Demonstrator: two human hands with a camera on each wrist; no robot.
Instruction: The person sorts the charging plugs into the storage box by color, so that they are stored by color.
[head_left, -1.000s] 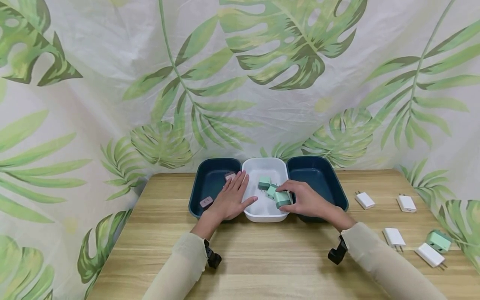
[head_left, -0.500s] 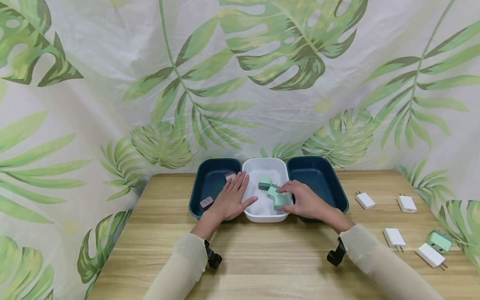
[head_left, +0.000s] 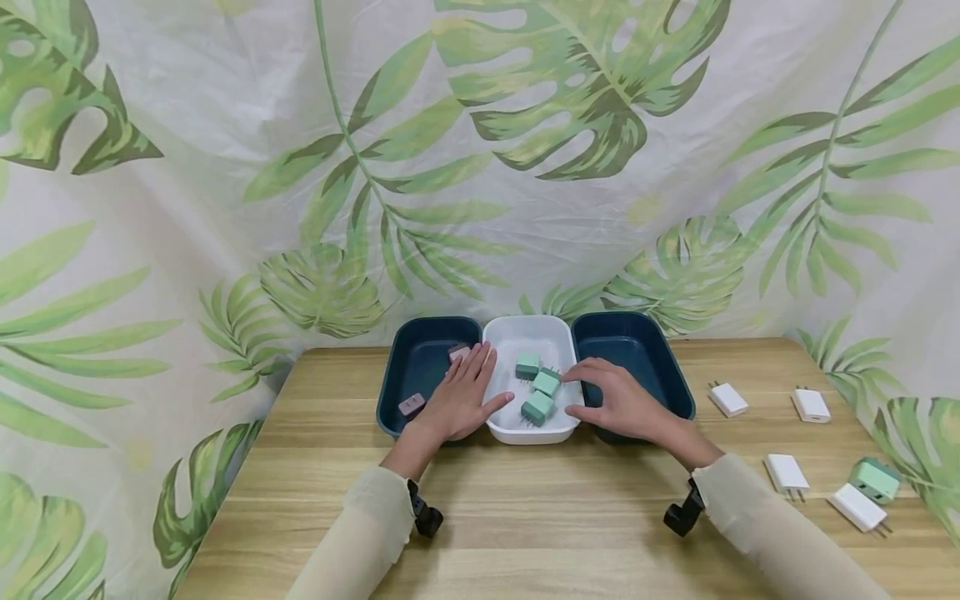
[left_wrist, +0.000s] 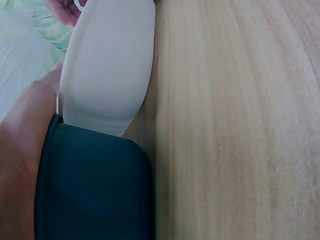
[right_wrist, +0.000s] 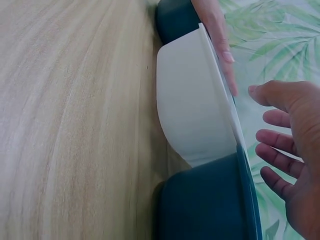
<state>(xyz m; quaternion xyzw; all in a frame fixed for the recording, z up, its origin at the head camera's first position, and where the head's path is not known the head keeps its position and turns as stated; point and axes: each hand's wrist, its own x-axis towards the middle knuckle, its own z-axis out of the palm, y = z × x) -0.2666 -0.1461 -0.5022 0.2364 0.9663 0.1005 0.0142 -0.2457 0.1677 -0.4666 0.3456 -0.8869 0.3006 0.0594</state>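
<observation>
Three mint-green charger plugs lie in the white tray (head_left: 525, 331): one at the back (head_left: 528, 365), a middle plug (head_left: 547, 382) and a front plug (head_left: 537, 408). My left hand (head_left: 460, 398) lies flat with straight fingers across the meeting rims of the white tray and the left dark teal tray (head_left: 386, 392). My right hand (head_left: 618, 400) hovers over the white tray's right rim and the right dark teal tray (head_left: 678, 371), thumb and fingers apart. Nothing is between them, as the right wrist view also shows. Two pink charger plugs (head_left: 412, 405) lie in the left tray, the rear one partly behind my left fingers.
On the wooden table (head_left: 525, 517) at right lie several white charger plugs, one of them (head_left: 787, 473) nearer the trays. Another green charger plug (head_left: 876, 481) sits against a white plug (head_left: 858, 509) near the right edge. A leaf-patterned cloth (head_left: 450, 208) hangs behind the trays.
My right hand has let go of the green charger plug, which now lies at the front of the white tray, and has drawn slightly right. The left hand has stayed in place.
</observation>
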